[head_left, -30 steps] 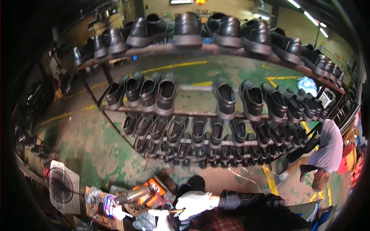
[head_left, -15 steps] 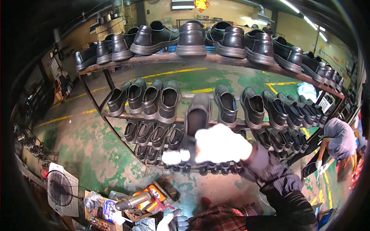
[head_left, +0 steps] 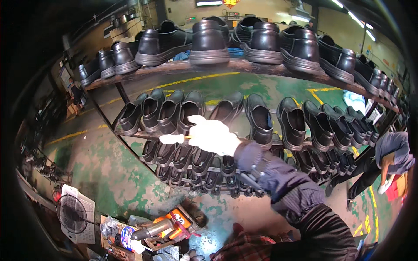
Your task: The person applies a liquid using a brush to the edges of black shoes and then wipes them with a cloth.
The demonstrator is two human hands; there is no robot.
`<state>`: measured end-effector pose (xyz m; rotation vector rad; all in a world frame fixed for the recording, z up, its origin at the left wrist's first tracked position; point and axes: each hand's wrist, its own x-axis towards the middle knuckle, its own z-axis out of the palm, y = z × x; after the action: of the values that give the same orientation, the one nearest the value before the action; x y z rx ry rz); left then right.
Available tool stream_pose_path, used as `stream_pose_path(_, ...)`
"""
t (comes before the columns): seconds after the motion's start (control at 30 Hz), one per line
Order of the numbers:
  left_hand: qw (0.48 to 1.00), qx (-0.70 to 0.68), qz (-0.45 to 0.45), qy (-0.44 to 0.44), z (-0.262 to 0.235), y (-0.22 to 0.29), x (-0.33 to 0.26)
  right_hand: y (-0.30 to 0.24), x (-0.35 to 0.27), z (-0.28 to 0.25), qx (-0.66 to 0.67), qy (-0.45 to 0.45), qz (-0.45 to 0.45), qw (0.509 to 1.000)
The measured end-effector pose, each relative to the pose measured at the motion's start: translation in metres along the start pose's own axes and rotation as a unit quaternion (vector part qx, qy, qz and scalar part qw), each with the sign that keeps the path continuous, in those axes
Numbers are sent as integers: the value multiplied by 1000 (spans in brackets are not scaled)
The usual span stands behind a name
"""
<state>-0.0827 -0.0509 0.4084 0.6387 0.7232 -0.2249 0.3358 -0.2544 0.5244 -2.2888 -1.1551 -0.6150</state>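
Observation:
My right hand [head_left: 213, 135], in a white glove washed out by glare, reaches to the rack's middle shelf. Its fingers are closed around a thin stick with a thick white end [head_left: 172, 139]; a short orange-brown piece of the stick shows beside the glove. Right behind the hand is a black slip-on shoe [head_left: 228, 106], turned slantwise, its heel covered by the glove. Whether the hand touches that shoe, I cannot tell. Only a little of my gloved left hand [head_left: 188, 255] shows at the lower edge, its fingers mostly cut off.
Black shoes fill several levels of the metal rack [head_left: 174, 69]. At lower left are a fan [head_left: 74, 213] and a cluttered bench with an orange device [head_left: 176, 219] and a metal nozzle [head_left: 152, 229]. A bending co-worker [head_left: 392, 150] is at right; another person [head_left: 75, 93] stands far left.
My right hand has moved up and left with the stick. The blurred shoe before it now sits farther back, turned slantwise on the shelf. My left hand has dropped mostly out of view.

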Motion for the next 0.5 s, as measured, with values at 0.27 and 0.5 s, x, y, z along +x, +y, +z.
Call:
stream_pose_path(0.27,1000,12,4,28,-1,6,2,-10,13,30,-50,-87,126,987)
stream_pose_path(0.5,999,1,2,44,-11,2,-4,-12,-3,-2,-101,12,49,994)
